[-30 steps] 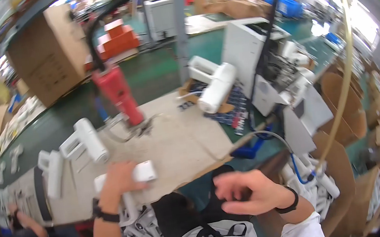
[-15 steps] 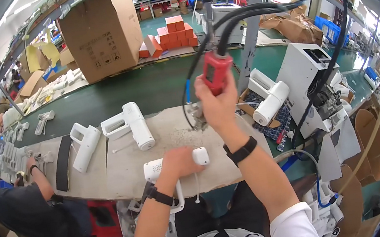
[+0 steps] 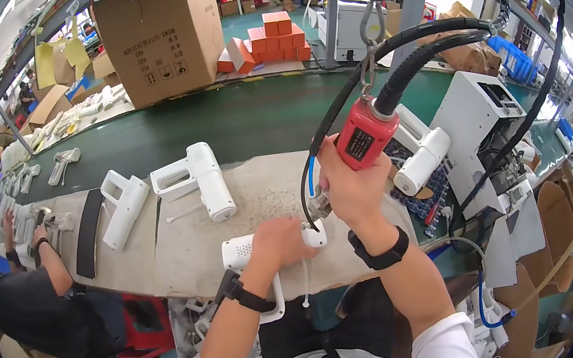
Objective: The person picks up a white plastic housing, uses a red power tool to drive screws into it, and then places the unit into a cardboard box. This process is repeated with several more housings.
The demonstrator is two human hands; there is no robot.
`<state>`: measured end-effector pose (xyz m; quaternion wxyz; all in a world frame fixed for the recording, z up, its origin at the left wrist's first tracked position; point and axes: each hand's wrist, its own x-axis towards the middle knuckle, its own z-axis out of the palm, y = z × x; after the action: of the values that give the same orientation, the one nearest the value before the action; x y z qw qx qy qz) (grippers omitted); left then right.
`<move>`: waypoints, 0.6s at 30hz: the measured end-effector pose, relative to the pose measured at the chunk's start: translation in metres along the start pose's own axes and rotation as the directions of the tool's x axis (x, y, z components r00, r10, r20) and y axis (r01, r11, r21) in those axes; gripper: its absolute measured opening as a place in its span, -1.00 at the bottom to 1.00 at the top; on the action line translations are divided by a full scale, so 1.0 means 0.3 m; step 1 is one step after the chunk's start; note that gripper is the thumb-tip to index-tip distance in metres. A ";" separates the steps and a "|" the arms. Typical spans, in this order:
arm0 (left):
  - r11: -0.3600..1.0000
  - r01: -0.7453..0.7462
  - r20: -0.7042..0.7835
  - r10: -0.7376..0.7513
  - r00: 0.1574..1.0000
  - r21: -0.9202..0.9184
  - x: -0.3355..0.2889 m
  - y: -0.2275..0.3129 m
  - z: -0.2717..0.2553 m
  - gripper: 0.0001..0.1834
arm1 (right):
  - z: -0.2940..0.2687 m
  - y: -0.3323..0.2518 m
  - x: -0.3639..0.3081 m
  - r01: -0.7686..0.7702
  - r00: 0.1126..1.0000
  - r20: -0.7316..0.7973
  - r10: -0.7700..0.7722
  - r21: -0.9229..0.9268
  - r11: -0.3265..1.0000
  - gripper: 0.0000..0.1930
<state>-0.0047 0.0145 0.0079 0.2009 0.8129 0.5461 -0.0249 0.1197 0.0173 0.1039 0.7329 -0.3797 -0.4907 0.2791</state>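
Note:
My right hand (image 3: pixel 358 187) is wrapped round a red power screwdriver (image 3: pixel 369 132) that hangs from a hook, with a black cable and hose at its top. Its metal lower end slants toward the right end of a white gun-shaped plastic appliance (image 3: pixel 238 250); whether the tip touches is hard to make out. My left hand (image 3: pixel 279 242) grips that appliance over its middle, pressing it on the cardboard-covered bench. The loop handle (image 3: pixel 274 302) points toward me, and a short white cord (image 3: pixel 306 281) hangs beside it.
Two more white appliances (image 3: pixel 204 182) (image 3: pixel 127 207) lie at the left, near a black strip (image 3: pixel 91 234). Another appliance (image 3: pixel 422 150) rests at the right beside a grey machine (image 3: pixel 475 125). Behind runs a green conveyor (image 3: pixel 242 116). A co-worker (image 3: pixel 33 285) sits at the left.
My right hand has brought the red screwdriver down and rightward, its lower end now close to the held appliance's right end. My left hand keeps its grip. The view has shifted slightly.

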 end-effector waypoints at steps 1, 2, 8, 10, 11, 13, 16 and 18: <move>1.000 0.008 0.000 -0.008 1.000 0.001 0.002 -0.003 0.003 -0.35 | 0.005 0.007 0.002 -0.019 1.000 0.007 0.019 0.012 1.000 -0.89; 1.000 0.011 0.004 -0.011 1.000 -0.001 0.002 -0.001 0.005 -0.35 | 0.005 0.018 0.002 -0.041 0.999 0.016 0.041 0.022 0.999 -0.89; 1.000 0.028 0.055 -0.028 0.998 -0.002 -0.023 0.032 -0.050 -0.33 | 0.031 0.069 -0.026 -0.075 0.997 0.024 0.077 -0.050 0.996 -0.87; 0.996 0.044 0.031 -0.042 0.999 -0.074 -0.043 0.029 -0.058 -0.33 | 0.031 0.050 -0.037 -0.077 0.995 0.051 0.082 -0.093 0.993 -0.87; 0.997 0.038 0.025 -0.036 0.999 -0.070 -0.046 0.035 -0.059 -0.33 | 0.026 0.059 -0.041 -0.040 0.997 0.066 0.046 -0.090 0.995 -0.88; 0.998 -0.002 -0.017 0.001 1.000 -0.070 -0.042 0.045 -0.055 -0.33 | 0.009 0.048 -0.034 0.004 0.997 0.075 0.003 -0.089 0.996 -0.89; 1.000 0.010 -0.131 -0.012 0.991 -0.010 0.012 -0.018 0.041 -0.33 | -0.001 -0.044 -0.024 0.024 0.999 -0.026 -0.024 0.000 1.000 -0.92; 1.000 0.029 -0.063 -0.030 0.998 -0.011 0.019 -0.003 0.008 -0.32 | -0.035 -0.130 -0.018 0.041 0.999 0.007 -0.041 0.023 0.999 -0.94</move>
<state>-0.0028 0.0190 0.0038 0.1875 0.8041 0.5641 0.0006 0.1289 -0.0114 0.1311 0.7408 -0.3600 -0.4981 0.2710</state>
